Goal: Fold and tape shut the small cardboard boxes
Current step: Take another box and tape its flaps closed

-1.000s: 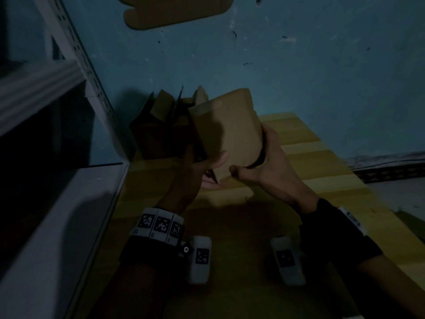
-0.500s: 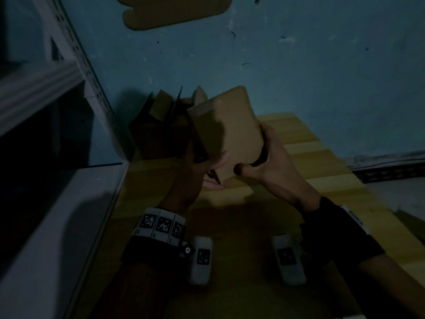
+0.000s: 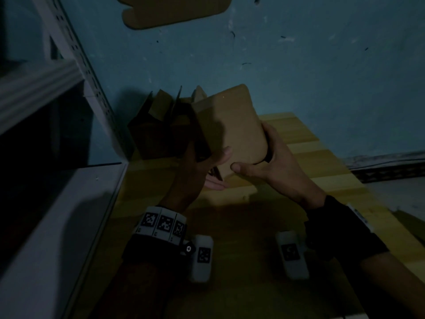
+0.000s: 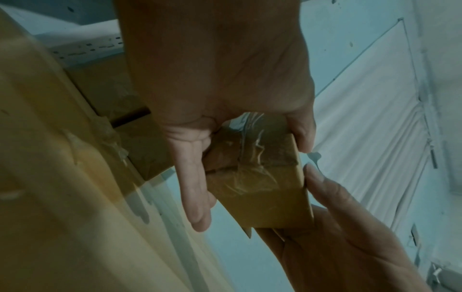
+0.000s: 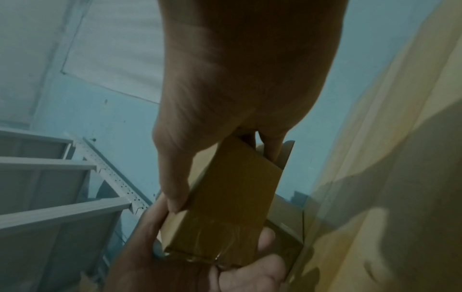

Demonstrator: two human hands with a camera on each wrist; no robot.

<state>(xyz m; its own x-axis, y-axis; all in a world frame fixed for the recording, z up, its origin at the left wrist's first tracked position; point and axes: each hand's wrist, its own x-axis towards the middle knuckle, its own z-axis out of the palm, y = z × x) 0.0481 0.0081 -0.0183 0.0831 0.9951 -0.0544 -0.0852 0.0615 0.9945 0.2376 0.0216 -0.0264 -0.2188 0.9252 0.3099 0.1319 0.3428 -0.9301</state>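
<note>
Both hands hold one small brown cardboard box (image 3: 230, 125) up above the wooden table (image 3: 322, 171). My left hand (image 3: 207, 166) grips its lower left corner, thumb on the front face and fingers underneath. From the right, my right hand (image 3: 271, 162) clasps the box, with the thumb on the bottom edge and the fingers behind. In the left wrist view, wrinkled clear tape (image 4: 255, 170) covers the closed end of the box (image 4: 270, 205), which sits between my left hand (image 4: 195, 177) and my right hand (image 4: 337, 237). Seen from the right wrist, the box (image 5: 232, 197) runs from my right hand (image 5: 225, 98) down to my left hand (image 5: 180, 262).
Several cardboard boxes with raised flaps (image 3: 156, 130) stand at the table's back left against the blue wall. A grey metal shelf rack (image 3: 76, 203) borders the table on the left. A flat cardboard piece (image 3: 174, 10) shows at the top of the head view.
The box has risen and tilted slightly between my hands. Both hands keep their hold on it.
</note>
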